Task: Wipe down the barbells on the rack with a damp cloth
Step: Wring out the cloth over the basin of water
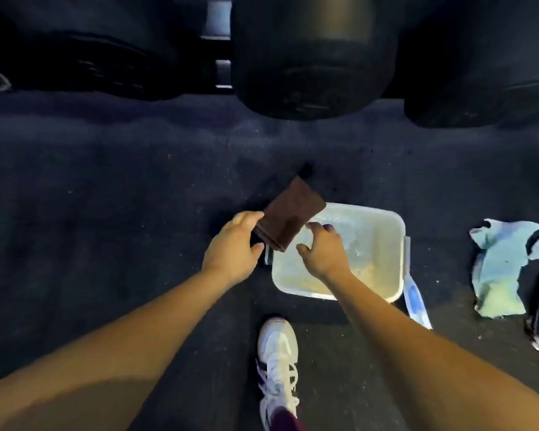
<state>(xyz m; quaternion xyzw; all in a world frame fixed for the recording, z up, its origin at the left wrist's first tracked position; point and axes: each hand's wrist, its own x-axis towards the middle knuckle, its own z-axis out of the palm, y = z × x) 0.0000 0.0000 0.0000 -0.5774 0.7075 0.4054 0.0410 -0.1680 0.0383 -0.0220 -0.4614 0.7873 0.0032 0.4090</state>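
A white shoe (277,349) stands nearest on the dark floor (106,197). Beyond it a pale tub (383,244) holds shallow water. The right hand (322,248) hovers over the tub, fingers spread and holding nothing. The left hand (234,244) pinches a folded brown cloth (288,217) at the tub's far-left corner. A light rag (498,265) lies to the right. Farthest — black weights (311,54); no writing is legible.

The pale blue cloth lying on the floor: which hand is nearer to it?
Right. The right hand hovers over the white tub, which sits just left of the pale blue cloth. The left hand is further left, gripping the folded brown cloth.
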